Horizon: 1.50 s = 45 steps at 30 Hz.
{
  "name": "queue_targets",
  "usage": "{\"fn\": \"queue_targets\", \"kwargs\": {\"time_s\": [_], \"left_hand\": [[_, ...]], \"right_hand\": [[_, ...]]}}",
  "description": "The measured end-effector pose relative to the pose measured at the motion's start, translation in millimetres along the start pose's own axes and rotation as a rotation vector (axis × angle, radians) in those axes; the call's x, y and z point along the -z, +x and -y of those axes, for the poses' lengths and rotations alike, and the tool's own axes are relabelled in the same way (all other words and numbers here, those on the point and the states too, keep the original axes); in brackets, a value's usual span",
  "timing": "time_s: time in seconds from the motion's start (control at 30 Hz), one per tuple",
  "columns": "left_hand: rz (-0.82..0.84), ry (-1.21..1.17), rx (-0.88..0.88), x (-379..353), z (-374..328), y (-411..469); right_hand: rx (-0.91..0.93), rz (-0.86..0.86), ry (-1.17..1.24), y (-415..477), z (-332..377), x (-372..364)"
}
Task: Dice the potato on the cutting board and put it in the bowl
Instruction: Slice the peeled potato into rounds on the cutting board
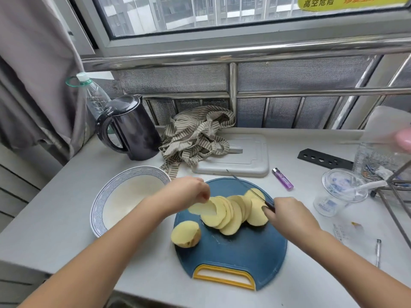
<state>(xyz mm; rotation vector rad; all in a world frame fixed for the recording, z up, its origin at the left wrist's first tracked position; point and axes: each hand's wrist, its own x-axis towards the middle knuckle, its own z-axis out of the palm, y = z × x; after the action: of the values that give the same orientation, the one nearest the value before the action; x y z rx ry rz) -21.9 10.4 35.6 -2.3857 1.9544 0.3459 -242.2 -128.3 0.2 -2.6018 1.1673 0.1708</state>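
Observation:
A round blue cutting board (244, 252) with a yellow handle lies in front of me. A fanned row of potato slices (231, 214) lies across its far half. An uncut potato end piece (186, 234) sits at its left edge. My left hand (191, 190) pinches one thin slice (203, 207) lifted at the row's left end. My right hand (289, 213) grips the dark handle of a thin knife (246, 187), whose blade points away over the slices. A white bowl (106, 196) with a blue patterned rim stands empty left of the board.
Behind the board lie a grey cutting board (249, 158), a striped cloth (195, 134) and a purple lighter (283, 178). A black kettle (131, 130) and a plastic bottle (93, 94) stand at the back left. Clear plastic cups (340, 190) and a wire rack (398, 192) stand at right.

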Motion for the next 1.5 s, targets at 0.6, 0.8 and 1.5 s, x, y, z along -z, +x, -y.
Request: {"fn": "queue_targets", "kwargs": {"time_s": [0.6, 0.8, 1.5], "left_hand": [[0.213, -0.301, 0.541, -70, -4, -54], [0.015, -0.463, 0.812, -120, -21, -76], [-0.064, -0.653, 0.699, -108, -29, -72]], "right_hand": [[0.145, 0.066, 0.282, -25, 26, -30], [0.270, 0.172, 0.268, -40, 56, -59], [0.212, 0.253, 0.335, -53, 51, -83]]}}
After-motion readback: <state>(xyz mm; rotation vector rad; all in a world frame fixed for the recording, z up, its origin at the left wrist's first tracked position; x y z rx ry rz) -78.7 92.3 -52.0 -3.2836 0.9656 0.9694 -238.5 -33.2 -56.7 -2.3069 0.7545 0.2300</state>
